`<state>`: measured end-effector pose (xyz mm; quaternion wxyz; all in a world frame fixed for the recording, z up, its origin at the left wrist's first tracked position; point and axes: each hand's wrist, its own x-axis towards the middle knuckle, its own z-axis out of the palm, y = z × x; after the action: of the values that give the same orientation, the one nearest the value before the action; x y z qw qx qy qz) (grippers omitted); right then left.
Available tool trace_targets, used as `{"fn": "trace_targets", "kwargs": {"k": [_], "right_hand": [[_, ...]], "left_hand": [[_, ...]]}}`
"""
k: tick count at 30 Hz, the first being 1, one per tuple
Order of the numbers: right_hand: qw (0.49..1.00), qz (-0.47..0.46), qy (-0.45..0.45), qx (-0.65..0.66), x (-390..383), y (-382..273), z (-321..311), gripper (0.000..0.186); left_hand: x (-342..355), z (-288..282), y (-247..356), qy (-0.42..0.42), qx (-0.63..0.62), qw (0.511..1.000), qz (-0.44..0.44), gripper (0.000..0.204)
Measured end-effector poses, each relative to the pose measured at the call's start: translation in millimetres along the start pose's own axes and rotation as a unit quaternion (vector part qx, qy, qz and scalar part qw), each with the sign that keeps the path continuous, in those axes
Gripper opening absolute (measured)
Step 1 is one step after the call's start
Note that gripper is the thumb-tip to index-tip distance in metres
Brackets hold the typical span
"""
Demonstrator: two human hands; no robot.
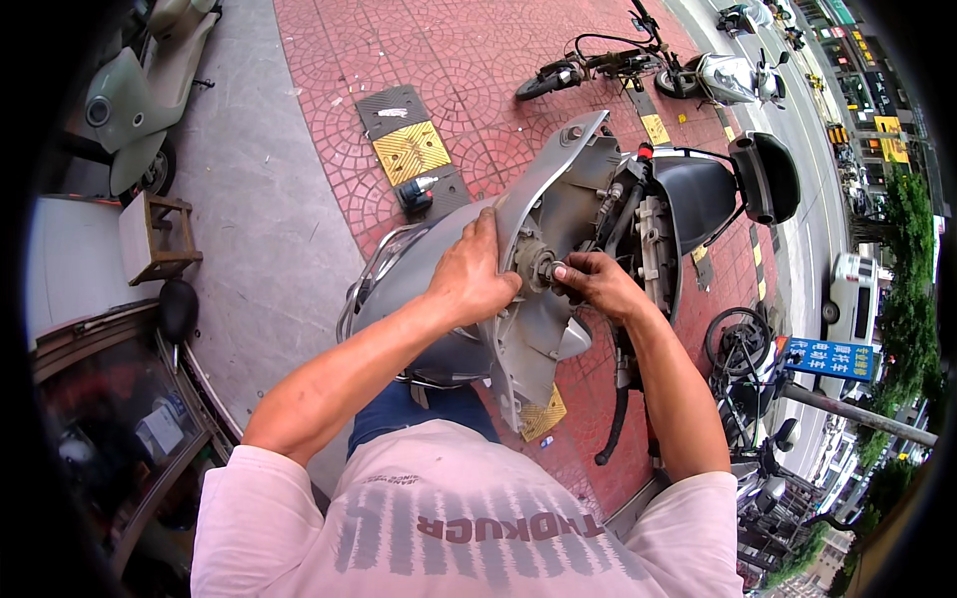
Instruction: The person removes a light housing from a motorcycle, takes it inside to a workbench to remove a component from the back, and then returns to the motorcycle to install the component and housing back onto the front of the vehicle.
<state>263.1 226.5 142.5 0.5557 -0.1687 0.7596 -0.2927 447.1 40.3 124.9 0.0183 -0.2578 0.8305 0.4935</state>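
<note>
A grey scooter front cover [414, 289] stands before me, its hollow inner side [568, 189] turned to the right. My left hand [473, 274] holds the cover by its edge, with the fingers over the outer face and the thumb towards the inside. On the inner side sits a round, dusty fitting [530, 257], which looks like the back of a headlight. My right hand [598, 285] is closed in a pinch at this fitting. Whatever lies between its fingertips is too small and covered to name.
Just right of the cover is the scooter's body with its black seat [693, 194] and rear box [768, 179]. A cordless drill [415, 193] lies beyond the cover beside a yellow ramp [411, 149]. A wooden stool [159, 239] stands left; parked bikes [738, 339] are at right.
</note>
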Motion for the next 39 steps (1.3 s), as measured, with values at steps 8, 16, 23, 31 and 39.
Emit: {"fn": "trace_targets", "kwargs": {"k": [8, 16, 23, 31, 39], "right_hand": [[0.949, -0.15, 0.021, -0.278, 4, -7, -19, 0.041], [0.967, -0.087, -0.015, -0.237, 12, -13, -20, 0.044], [0.931, -0.124, 0.049, -0.339, -1, -13, -20, 0.061], [0.87, -0.214, 0.335, -0.293, -87, -43, 69, 0.042], [0.861, -0.252, 0.398, -0.191, -212, -17, 114, 0.039]], "left_hand": [[-3, -8, 6, -0.025, -0.004, 1.0, -0.003, 0.098], [-2, -4, 2, -0.018, 0.004, 1.0, -0.002, 0.099], [-3, -8, 15, -0.04, -0.012, 0.998, -0.036, 0.099], [4, -5, 24, -0.02, -0.002, 0.999, -0.044, 0.093], [23, 12, 17, 0.023, 0.021, 0.999, -0.004, 0.09]]}}
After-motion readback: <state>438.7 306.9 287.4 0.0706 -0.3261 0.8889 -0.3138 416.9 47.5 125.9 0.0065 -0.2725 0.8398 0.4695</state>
